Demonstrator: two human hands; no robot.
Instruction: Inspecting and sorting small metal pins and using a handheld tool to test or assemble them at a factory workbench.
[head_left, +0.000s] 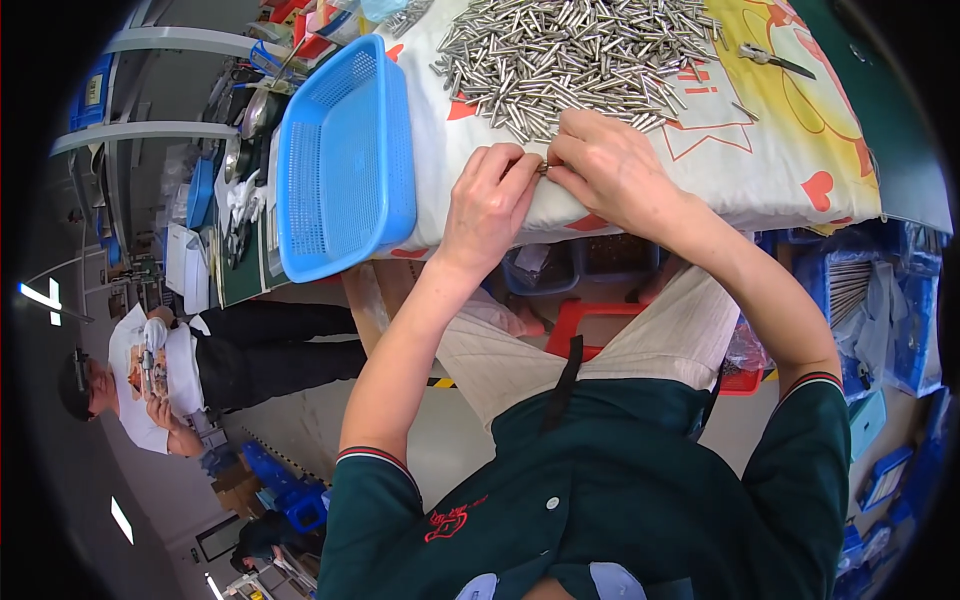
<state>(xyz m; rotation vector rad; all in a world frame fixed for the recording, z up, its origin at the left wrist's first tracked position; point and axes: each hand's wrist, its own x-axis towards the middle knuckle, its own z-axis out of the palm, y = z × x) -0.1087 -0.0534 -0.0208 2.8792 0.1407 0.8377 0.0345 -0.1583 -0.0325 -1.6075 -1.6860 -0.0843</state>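
A large heap of short metal pins (570,50) lies on a white cloth with red and yellow prints (790,150) that covers the table. At the cloth's near edge my left hand (490,200) and my right hand (610,165) meet, fingertips together, pinching one small metal pin (543,168) between them. Both hands sit just below the heap. An empty blue plastic basket (345,160) stands to the left of my left hand.
A pair of pliers (770,60) lies on the cloth at the far right. Blue and red bins (600,320) sit under the table by my knees. Blue crates (880,300) stand at the right. Another person (200,370) sits at the left beside a cluttered bench.
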